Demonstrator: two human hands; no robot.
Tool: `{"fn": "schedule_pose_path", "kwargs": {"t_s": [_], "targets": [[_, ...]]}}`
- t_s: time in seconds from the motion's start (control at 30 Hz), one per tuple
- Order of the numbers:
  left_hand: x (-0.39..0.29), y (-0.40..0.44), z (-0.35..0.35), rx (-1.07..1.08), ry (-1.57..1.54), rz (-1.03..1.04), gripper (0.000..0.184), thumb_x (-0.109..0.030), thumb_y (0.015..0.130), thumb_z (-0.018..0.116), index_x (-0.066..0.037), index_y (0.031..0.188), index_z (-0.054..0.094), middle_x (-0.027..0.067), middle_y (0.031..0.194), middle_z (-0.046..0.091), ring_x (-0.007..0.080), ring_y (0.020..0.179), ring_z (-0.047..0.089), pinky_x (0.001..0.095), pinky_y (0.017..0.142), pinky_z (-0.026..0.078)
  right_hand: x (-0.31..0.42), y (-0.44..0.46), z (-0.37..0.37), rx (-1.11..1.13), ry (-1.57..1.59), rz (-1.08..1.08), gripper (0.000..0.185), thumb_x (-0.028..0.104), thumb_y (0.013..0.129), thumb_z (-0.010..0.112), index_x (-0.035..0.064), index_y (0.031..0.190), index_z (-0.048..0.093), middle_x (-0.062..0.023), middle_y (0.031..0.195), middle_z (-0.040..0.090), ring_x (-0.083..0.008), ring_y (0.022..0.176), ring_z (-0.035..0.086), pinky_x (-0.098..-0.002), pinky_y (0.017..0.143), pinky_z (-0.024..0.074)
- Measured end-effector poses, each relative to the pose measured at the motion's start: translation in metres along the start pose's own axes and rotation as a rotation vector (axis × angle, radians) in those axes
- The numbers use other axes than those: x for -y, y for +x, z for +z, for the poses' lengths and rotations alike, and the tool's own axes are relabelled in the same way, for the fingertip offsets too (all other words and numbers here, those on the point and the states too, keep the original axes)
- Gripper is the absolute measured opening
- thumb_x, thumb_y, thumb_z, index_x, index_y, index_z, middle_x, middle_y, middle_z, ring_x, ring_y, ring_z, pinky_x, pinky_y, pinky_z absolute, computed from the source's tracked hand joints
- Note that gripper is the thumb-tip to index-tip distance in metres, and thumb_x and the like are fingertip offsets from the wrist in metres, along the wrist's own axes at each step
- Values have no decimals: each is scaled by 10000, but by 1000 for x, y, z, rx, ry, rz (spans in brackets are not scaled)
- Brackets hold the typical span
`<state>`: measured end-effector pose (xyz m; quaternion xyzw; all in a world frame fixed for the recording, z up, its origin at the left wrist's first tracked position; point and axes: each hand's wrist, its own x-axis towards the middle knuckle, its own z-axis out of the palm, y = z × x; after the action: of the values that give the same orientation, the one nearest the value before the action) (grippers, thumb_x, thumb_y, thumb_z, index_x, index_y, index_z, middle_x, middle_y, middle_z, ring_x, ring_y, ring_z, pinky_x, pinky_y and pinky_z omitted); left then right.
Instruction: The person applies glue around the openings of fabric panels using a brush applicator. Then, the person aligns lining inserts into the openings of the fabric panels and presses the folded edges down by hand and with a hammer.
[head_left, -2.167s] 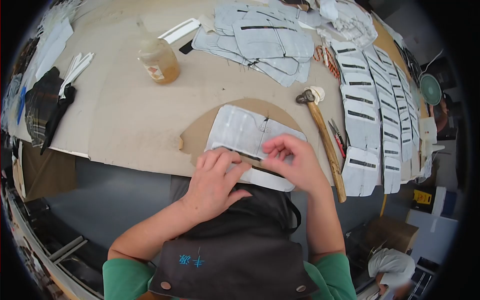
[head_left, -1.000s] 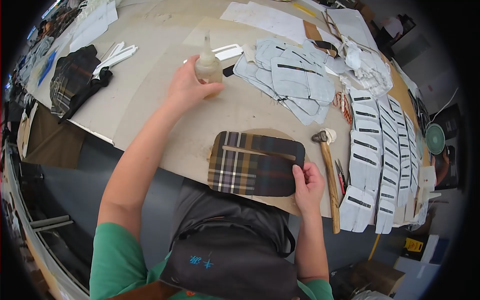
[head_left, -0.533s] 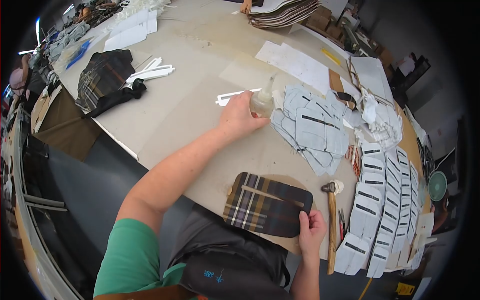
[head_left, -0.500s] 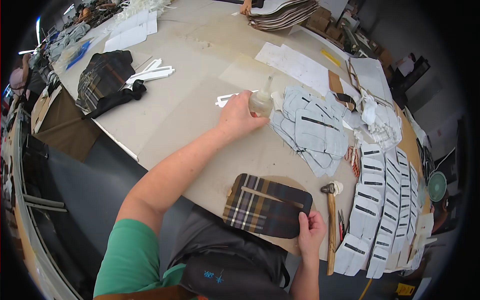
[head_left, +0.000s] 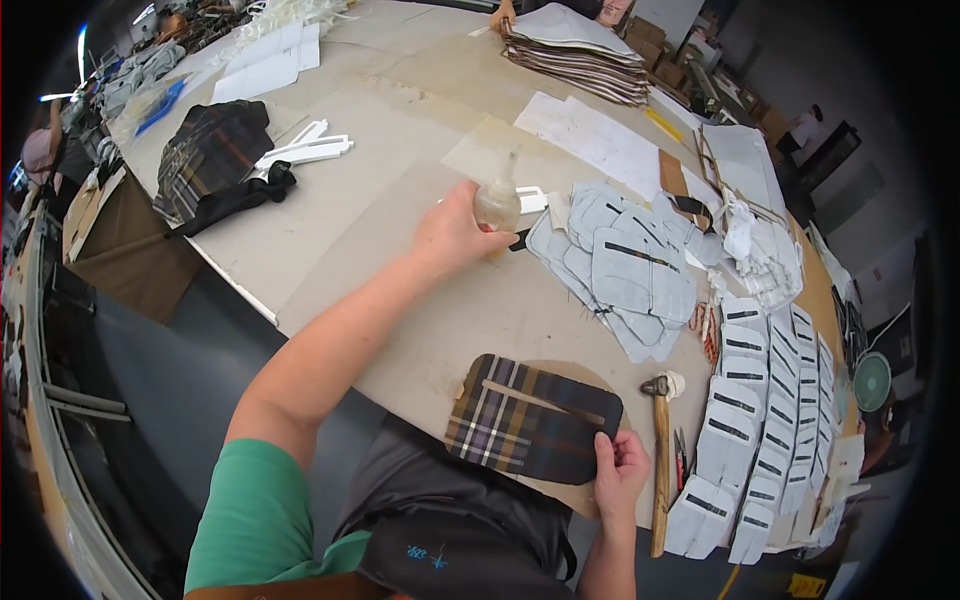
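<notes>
My left hand is closed around a translucent squeeze bottle with a narrow nozzle pointing up, over the middle of the table. Close beside the bottle lie a white plastic frame, partly hidden, and the edge of a pile of pale grey panels with black strips. At the table's near edge, my right hand pinches the right end of a dark plaid panel with rounded corners. A long, narrow tan band runs across that panel. Brown board shows from beneath it.
Right of my right hand lie a wooden-handled hammer and overlapping rows of pale panels. Dark plaid pieces and white plastic frames lie to the left. Across the table, another person's hand touches stacked sheets.
My left hand has moved a little left with the bottle, uncovering a black strip by the pale pile. My right hand stays on the plaid panel. The far stack of sheets has shifted nearer.
</notes>
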<state>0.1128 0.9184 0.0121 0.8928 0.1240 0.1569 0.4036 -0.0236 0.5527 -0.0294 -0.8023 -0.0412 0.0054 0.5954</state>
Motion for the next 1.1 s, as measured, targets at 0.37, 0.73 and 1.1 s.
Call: {"fn": "schedule_pose_path", "kwargs": {"t_s": [0.37, 0.73, 1.1], "targets": [[-4, 15, -24, -59, -19, -102, 808, -398, 667, 876, -32, 1301, 535, 101, 997, 719, 229, 930, 706, 362, 834, 542, 1, 1, 1, 2, 47, 6, 130, 94, 954, 716, 25, 888, 628, 68, 726, 561, 3, 623, 445, -168, 558, 362], [68, 41, -69, -227, 155, -265, 781, -438, 727, 868, -45, 1302, 517, 92, 1089, 704, 242, 1027, 682, 371, 884, 536, 0, 1, 0, 6, 19, -3, 128, 97, 946, 725, 18, 892, 640, 64, 726, 583, 3, 624, 467, -164, 562, 379], [-5, -53, -50, 88, -34, 18, 552, -274, 902, 738, 10, 1330, 536, 227, 1166, 637, 345, 1197, 580, 417, 965, 509, -3, -4, -7, 41, 58, -111, 96, 44, 935, 721, -28, 998, 711, 25, 835, 653, -39, 716, 539, -190, 656, 440]]}}
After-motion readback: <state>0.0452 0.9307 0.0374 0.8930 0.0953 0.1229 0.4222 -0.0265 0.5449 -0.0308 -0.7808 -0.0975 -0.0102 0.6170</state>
